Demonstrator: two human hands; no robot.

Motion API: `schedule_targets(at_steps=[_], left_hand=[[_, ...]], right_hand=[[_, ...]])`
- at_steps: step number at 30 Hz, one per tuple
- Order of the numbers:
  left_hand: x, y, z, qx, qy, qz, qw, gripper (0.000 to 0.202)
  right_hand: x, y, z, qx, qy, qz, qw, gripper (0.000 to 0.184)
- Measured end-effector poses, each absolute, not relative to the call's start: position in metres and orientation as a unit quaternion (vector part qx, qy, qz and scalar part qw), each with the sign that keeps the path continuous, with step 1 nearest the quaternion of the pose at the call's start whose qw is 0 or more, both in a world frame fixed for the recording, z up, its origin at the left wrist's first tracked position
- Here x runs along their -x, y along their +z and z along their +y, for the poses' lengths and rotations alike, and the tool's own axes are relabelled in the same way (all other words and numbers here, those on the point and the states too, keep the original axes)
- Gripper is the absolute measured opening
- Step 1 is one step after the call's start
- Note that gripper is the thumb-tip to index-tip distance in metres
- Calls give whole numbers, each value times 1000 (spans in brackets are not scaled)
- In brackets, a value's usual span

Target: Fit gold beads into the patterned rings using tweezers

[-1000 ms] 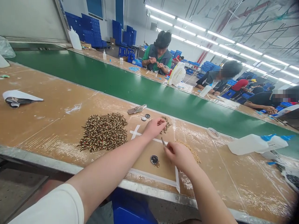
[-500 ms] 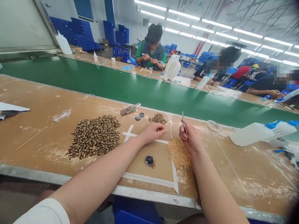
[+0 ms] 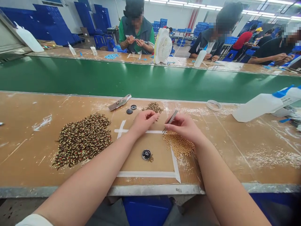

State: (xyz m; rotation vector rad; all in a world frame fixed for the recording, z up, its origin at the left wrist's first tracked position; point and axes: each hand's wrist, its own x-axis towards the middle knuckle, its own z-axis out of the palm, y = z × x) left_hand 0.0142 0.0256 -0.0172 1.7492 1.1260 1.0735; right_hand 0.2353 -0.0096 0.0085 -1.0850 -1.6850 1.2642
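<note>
My right hand [image 3: 184,125] is closed around metal tweezers [image 3: 173,116], whose tips point down at the upper left edge of a pile of small tan beads [image 3: 180,144]. To its left, my left hand [image 3: 144,121] has thumb and forefinger pinched together; whatever is between them is too small to make out. Just beyond that hand lies a small heap of dark-and-gold pieces [image 3: 154,107]. A much larger pile of similar dark, cream and red pieces [image 3: 84,138] spreads left of my left forearm. Nearer me, a round black dish [image 3: 146,154] with shiny dark contents sits inside a white-taped area.
Two dark round caps [image 3: 129,111] and a folded strip [image 3: 119,102] lie behind my left hand. A tape roll [image 3: 213,105] and a white bottle [image 3: 256,108] are at right. Beyond the green belt [image 3: 105,78], co-workers sit near a fan [image 3: 162,47].
My right hand has turned the tweezers from upright to slanting down, with the tips now at the tan beads. My left hand stays pinched near the small heap. The view has tilted and levelled.
</note>
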Motion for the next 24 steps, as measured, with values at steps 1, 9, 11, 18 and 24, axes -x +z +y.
schedule_targets(at_steps=[1, 9, 11, 18, 24], left_hand=[[-14, -17, 26, -687, 422, 443, 393, 36], [-14, -15, 23, -677, 424, 446, 404, 34], [-14, -15, 23, -677, 424, 444, 407, 34], [-15, -14, 20, -675, 413, 452, 413, 36], [-16, -15, 20, -671, 405, 459, 418, 36]], right_hand=[[-235, 8, -10, 427, 490, -666, 366, 18], [-236, 6, -13, 459, 444, -699, 321, 14], [-235, 7, -13, 458, 441, -703, 318, 14], [-234, 3, -11, 457, 427, -692, 360, 15], [-233, 4, -11, 435, 459, -685, 361, 18]])
